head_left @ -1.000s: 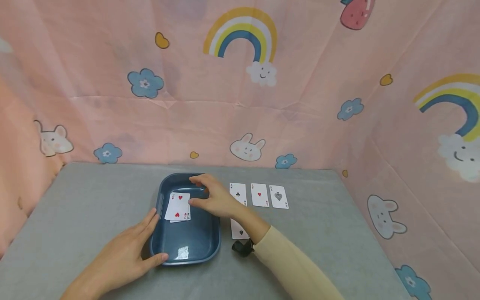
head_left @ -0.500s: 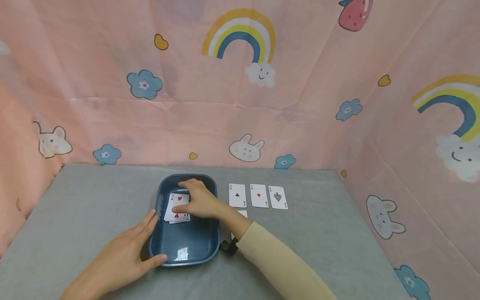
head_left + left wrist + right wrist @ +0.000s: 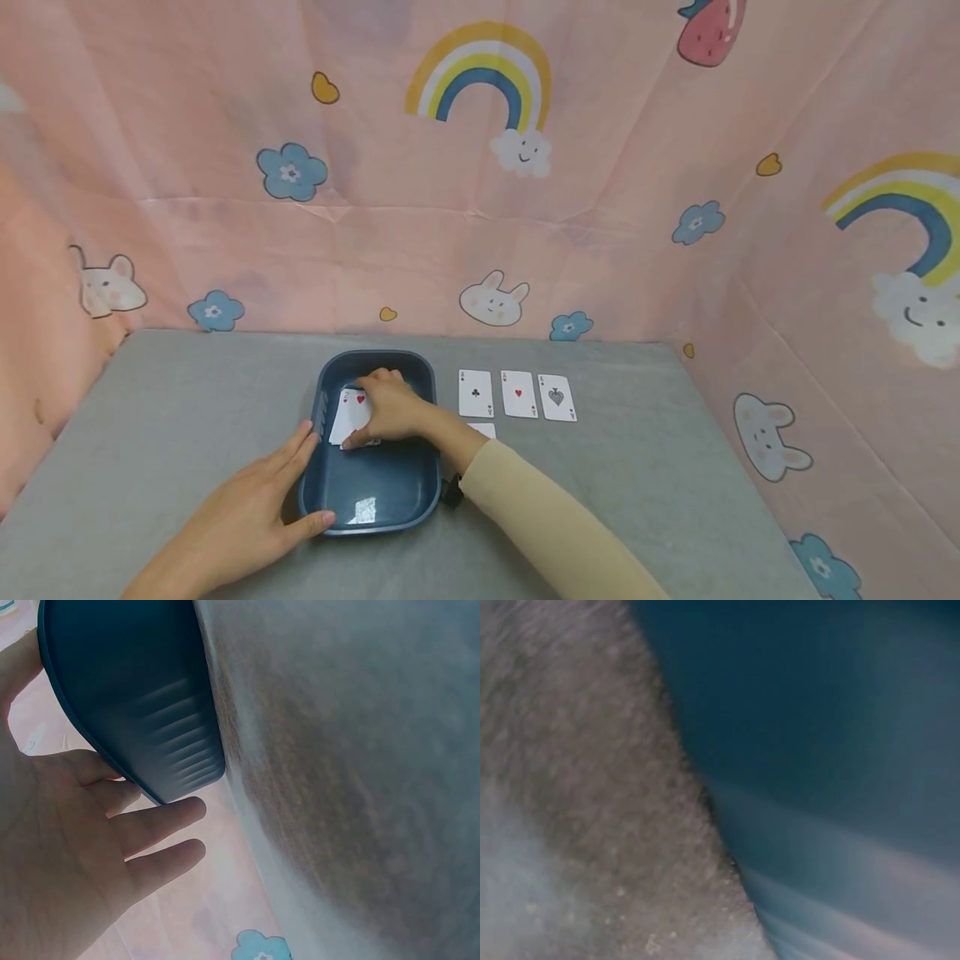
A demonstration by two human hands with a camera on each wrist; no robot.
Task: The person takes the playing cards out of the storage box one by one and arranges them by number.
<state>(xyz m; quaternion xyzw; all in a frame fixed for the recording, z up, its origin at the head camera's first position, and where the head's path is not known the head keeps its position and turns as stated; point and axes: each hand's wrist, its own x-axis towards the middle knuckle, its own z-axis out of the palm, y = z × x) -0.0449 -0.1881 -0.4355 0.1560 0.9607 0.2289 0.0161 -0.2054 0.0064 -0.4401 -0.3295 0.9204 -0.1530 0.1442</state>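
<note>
A dark blue plastic tray [image 3: 375, 483] stands on the table with a small stack of playing cards [image 3: 348, 414] lying face up inside. The two of hearts is on top. My right hand [image 3: 393, 414] reaches over the tray's right rim and grips the stack across its right part, fingers at the far edge and thumb at the near edge. My left hand [image 3: 243, 521] rests against the tray's left side with extended fingers; in the left wrist view its fingers [image 3: 161, 825] touch the ribbed tray wall [image 3: 176, 727]. Blur fills the right wrist view, and no hand shows there.
Right of the tray lie the ace of clubs [image 3: 476, 393], ace of hearts [image 3: 519, 394] and ace of spades [image 3: 557, 397] in a row. Another card [image 3: 483, 430] is mostly hidden under the right forearm. Patterned pink cloth [image 3: 600, 250] hangs behind the grey tabletop [image 3: 637, 467].
My right hand has moved left and down onto the cards, and its thumb and fingers have closed around their edges. The left hand has stayed on the tray.
</note>
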